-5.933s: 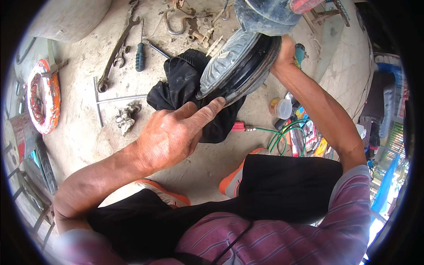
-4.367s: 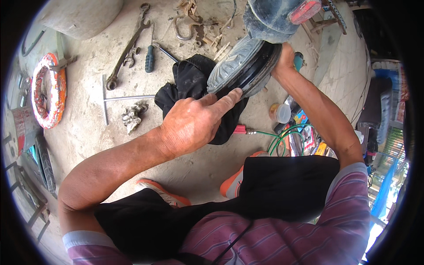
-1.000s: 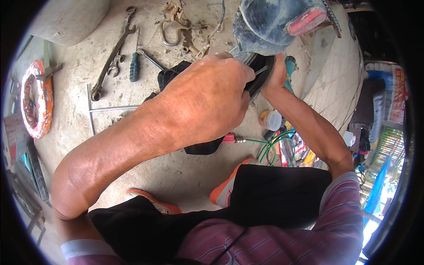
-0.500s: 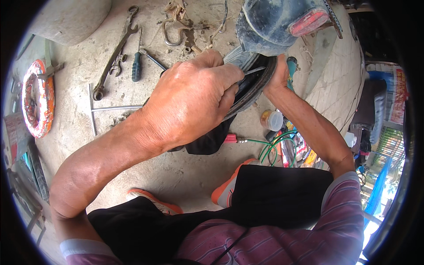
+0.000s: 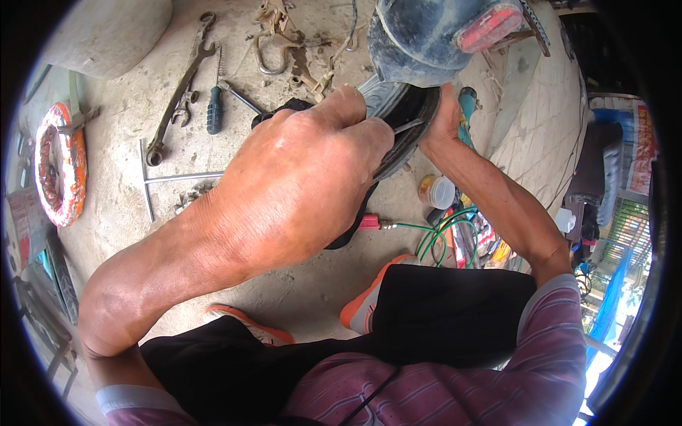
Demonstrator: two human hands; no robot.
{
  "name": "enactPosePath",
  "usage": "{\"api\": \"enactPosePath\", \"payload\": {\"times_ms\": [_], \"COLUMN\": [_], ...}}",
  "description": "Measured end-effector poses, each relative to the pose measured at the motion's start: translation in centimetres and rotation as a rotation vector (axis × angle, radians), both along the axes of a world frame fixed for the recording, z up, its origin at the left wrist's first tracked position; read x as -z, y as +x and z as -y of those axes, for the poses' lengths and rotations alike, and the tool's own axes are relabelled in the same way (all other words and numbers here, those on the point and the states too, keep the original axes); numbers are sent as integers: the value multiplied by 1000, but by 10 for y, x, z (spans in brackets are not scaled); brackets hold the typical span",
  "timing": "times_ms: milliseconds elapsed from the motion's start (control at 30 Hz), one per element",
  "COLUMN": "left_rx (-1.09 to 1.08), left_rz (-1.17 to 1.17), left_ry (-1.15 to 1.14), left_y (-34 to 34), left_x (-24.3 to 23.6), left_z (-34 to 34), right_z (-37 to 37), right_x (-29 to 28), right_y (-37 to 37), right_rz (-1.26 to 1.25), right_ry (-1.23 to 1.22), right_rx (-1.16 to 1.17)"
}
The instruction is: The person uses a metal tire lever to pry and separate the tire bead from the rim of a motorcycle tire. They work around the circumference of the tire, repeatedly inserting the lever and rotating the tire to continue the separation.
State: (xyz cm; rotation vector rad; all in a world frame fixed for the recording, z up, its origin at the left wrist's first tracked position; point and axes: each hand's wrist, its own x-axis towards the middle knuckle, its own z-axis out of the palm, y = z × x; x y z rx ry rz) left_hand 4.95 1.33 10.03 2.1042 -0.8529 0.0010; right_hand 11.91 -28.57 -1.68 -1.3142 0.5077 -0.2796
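My left hand (image 5: 298, 184) is closed on a thin metal tool (image 5: 408, 125), whose end reaches into the black rim of a tyred wheel (image 5: 401, 99). My fingers hide the rest of the tool. My right hand (image 5: 444, 117) grips the far right side of that wheel, its fingertips partly hidden. Above the wheel is a dusty dark housing (image 5: 419, 39) with a red lens (image 5: 490, 28). A black cloth (image 5: 344, 234) lies on the floor beneath the wheel, largely covered by my left hand.
Wrenches (image 5: 174, 110), a screwdriver (image 5: 214, 113) and a T-bar (image 5: 181, 177) lie on the concrete floor (image 5: 213, 291). A wrapped orange-white ring (image 5: 58, 135) is at left. A small jar (image 5: 440, 192), green hose (image 5: 437, 238), red fitting (image 5: 369, 222) and cluttered items (image 5: 486, 241) sit at right.
Since the earliest frames my left hand has left its pointing pose and taken hold of a thin tool. Over the last second it has shifted slightly toward me. My right hand stays on the wheel.
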Motion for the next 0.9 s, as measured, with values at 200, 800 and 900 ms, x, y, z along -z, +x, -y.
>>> {"api": "enactPosePath", "payload": {"times_ms": [200,800,900], "left_rx": [3,70,46], "left_rz": [243,378,456], "left_ry": [80,70,60], "left_y": [26,13,22], "left_x": [12,10,9], "left_z": [38,49,69], "right_z": [1,-9,7], "right_x": [1,-13,7], "right_y": [-1,-5,-2], "right_rz": [23,-57,-19], "right_ry": [-17,-283,-632], "right_rx": [-85,-107,-272]}}
